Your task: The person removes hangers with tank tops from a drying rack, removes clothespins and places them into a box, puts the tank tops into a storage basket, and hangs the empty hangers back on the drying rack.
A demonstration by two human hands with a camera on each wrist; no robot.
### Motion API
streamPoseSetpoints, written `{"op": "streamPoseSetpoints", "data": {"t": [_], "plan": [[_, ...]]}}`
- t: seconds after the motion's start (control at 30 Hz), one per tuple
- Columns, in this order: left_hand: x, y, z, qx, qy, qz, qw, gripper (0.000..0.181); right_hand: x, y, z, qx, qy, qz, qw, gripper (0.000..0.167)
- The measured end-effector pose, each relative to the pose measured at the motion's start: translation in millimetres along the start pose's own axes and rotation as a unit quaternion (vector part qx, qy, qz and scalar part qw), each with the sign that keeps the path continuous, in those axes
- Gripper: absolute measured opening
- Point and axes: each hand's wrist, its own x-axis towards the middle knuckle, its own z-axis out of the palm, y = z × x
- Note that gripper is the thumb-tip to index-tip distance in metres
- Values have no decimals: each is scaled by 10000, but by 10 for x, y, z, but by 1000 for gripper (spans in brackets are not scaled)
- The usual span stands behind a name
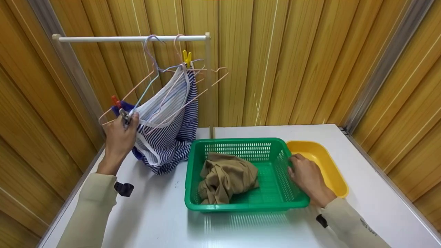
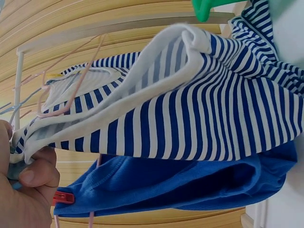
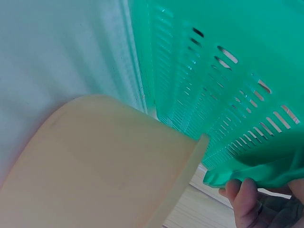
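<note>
Left hand [image 1: 120, 132]: thumb and fingers pinching the striped garment [image 1: 172, 137] by its corner, grey peg [image 1: 124, 114] right there!
Striped garment: hanging at the blue hanger [image 1: 157, 67], yellow peg [image 1: 187, 59] opposite.
Right hand [image 1: 308, 175]: fingers curled on the green basket [image 1: 241, 207].
Good pegging: cloth flat against wire, I'd say, both inside the bite.

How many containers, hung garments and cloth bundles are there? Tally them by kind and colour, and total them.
Green basket: 1
Yellow tub: 1
Striped garment: 1
Blue garment: 1
Brown cloth bundle: 1
Total: 5
</note>
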Motion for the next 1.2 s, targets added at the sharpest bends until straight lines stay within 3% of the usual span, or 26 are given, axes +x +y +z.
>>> {"op": "streamPoseSetpoints", "data": {"t": [0.13, 0.47, 0.73, 1.2], "plan": [[-47, -55, 23, -11, -10, 67, 10000, 33, 6, -6, -5, -21, -109, 104, 9999, 27], [-189, -148, 45, -93, -507, -275, 9983, 51, 5, -10, -13, 53, -208, 248, 9995, 30], [-335, -248, 51, 155, -406, -143, 9990, 47, -4, -5, -4, 49, -109, 174, 9998, 28], [-558, -338, 41, 209, -142, -341, 9991, 40, -13, -7, 2, 25, -34, 129, 9999, 26]]}}
